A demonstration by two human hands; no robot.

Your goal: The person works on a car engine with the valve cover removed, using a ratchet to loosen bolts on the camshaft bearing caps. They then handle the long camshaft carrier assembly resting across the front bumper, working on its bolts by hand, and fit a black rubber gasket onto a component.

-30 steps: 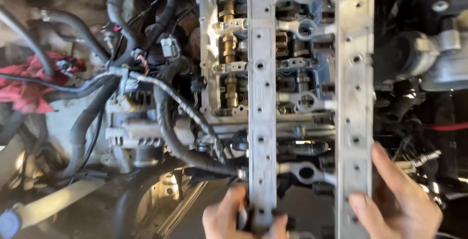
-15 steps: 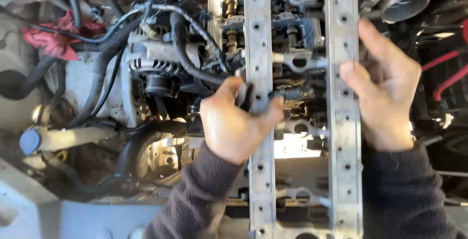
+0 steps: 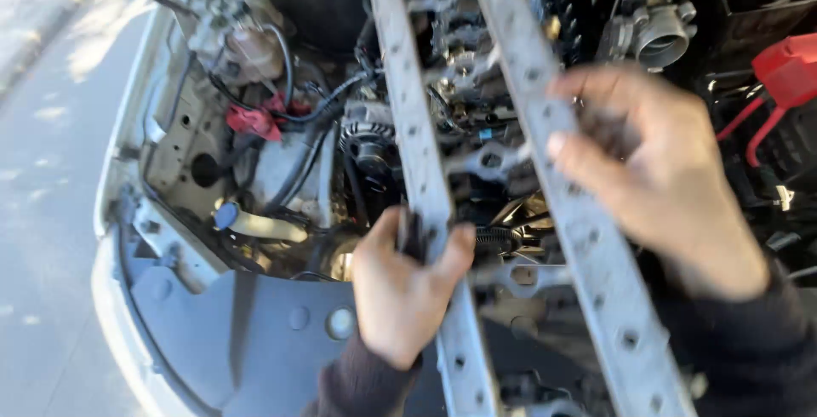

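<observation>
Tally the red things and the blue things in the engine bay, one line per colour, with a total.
Red: 2, the rag at left and the plastic cover with cables at right.
Blue: 1, the round reservoir cap near the bay's left edge.
Total: 3

Grey metal frame (image 3: 425, 170), red rag (image 3: 254, 119), blue cap (image 3: 225, 214).

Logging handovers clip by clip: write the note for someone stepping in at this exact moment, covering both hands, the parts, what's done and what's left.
Left hand: gripped around the left rail of the grey metal ladder-shaped frame.
Right hand: gripped on the frame's right rail, higher up.
Frame: held clear in the air, tilted, above the open engine bay; exposed cylinder head beneath it, alternator to the left, throttle body to the right.
Done: frame is off the engine.
Left: it rests on nothing, so it has yet to be put down.
</observation>
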